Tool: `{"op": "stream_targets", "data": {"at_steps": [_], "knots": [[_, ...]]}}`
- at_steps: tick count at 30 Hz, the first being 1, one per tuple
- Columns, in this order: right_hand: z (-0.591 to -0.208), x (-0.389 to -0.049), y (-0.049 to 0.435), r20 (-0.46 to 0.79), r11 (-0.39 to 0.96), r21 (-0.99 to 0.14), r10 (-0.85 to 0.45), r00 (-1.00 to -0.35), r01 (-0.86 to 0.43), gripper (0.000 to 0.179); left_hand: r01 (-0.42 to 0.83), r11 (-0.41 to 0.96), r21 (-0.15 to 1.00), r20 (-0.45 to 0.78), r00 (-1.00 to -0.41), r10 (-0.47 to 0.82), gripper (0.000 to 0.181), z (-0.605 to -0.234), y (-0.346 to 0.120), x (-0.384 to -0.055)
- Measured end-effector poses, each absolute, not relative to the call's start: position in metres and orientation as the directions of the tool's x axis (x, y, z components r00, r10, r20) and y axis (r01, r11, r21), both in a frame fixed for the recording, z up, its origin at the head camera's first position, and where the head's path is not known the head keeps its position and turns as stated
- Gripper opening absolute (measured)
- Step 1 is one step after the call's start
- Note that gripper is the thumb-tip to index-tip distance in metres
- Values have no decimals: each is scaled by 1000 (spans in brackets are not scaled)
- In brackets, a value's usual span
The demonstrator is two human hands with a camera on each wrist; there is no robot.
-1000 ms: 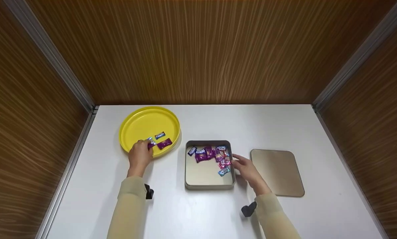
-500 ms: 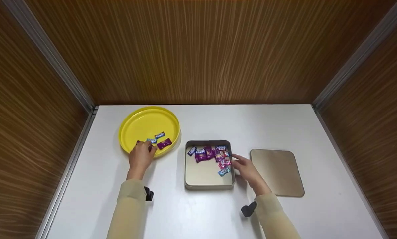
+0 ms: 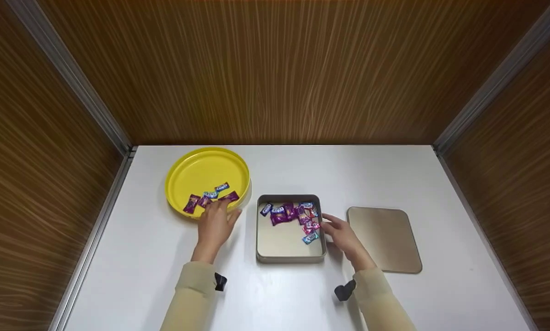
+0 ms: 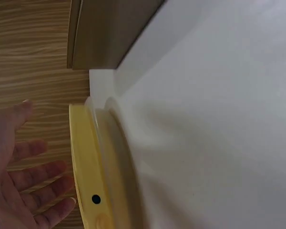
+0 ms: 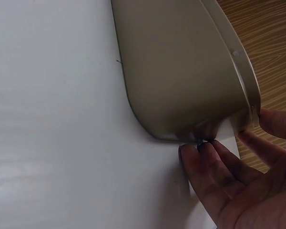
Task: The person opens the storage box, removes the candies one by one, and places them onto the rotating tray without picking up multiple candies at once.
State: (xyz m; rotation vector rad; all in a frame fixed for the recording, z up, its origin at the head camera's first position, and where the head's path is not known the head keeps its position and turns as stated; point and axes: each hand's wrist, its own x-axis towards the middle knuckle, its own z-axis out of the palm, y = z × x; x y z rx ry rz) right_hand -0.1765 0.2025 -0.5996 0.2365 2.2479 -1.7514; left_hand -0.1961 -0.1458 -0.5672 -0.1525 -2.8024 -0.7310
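Observation:
My left hand is over the near rim of a round yellow tray, its fingertips at a purple-wrapped candy. In the left wrist view its fingers are spread and hold nothing. More wrapped candies lie in the tray, purple and light blue. My right hand rests its fingertips against the right wall of a square metal tin. In the right wrist view, its fairly straight fingers touch the tin's outer side near a corner. Purple, blue and pink wrapped candies lie in the tin's far half.
The tin's flat lid lies on the white table to the right, beside my right forearm. Wood-grain panels enclose the table at the back and both sides.
My left hand lets go of a purple candy, which now lies in the tray with another purple one beside it. The hand then shifts right and nearer. My right hand stays at the tin.

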Motion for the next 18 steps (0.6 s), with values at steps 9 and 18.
{"op": "stream_targets", "data": {"at_steps": [9,18], "knots": [[-596,-176,202,-333,254,-915,-41,-942,313,47,223,859,461,227,-965,129,47,-559,-112,-184],[-566,-168,197,-343,275,-910,-84,-935,310,49,302,843,446,190,-952,240,47,-558,-85,-179]]}}
